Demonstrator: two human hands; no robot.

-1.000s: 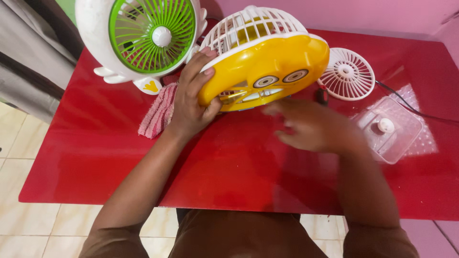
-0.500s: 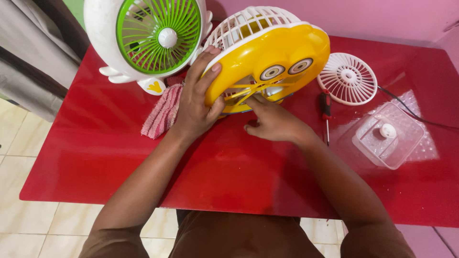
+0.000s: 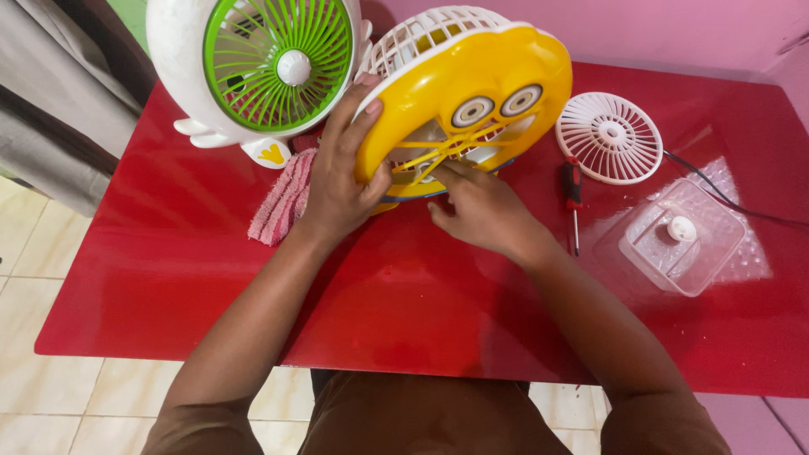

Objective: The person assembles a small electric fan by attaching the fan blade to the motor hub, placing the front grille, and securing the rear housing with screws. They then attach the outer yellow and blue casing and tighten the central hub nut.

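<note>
A: Fan (image 3: pixel 472 93), yellow, with two round eyes on its face and a white grille behind. Where did it sit?

B: It stood tilted on the red table (image 3: pixel 168 253), toward the far edge and near the middle, just right of a white fan with a green grille (image 3: pixel 270 63).

A: Hands?

B: The left hand (image 3: pixel 341 181) clasped the yellow fan's left rim, thumb laid along the front and fingers spread up the edge. It was holding the body steady, closed around the rim.

A: And the other one?

B: The right hand (image 3: pixel 484 211) lay at the lower front, fingertips pressed against the yellow ribs of the mouth-shaped opening. It touched them, but I could not tell whether it pinched anything or merely pushed.

A: What lay around it?

B: A pink striped cloth (image 3: pixel 282 202) rested under the left wrist's far side, between the two fans. A screwdriver with a red and black handle (image 3: pixel 574 198) lay just right of the right hand, apart from it. Beyond that sat a loose white round grille (image 3: pixel 608 137), flat on the table. Farther right was a clear plastic box (image 3: pixel 683 236) with a small white knob (image 3: pixel 681 228) inside, and a dark cable (image 3: pixel 733 202) ran past it to the edge.
</note>
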